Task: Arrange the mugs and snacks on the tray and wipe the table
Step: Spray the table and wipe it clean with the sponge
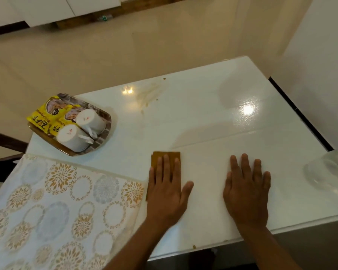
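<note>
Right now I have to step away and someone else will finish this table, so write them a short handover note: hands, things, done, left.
Left hand: flat, fingers straight, pressing the brown cloth on the table.
Right hand: flat on the bare table, holding nothing.
Tray at the far left corner holds two white mugs, upside down, and the yellow snack packets.
Done: mugs and snacks are on the tray.
Left: wiping. A brownish smear and crumbs lie beyond the cloth, and a crumb sits at the near edge.
</note>
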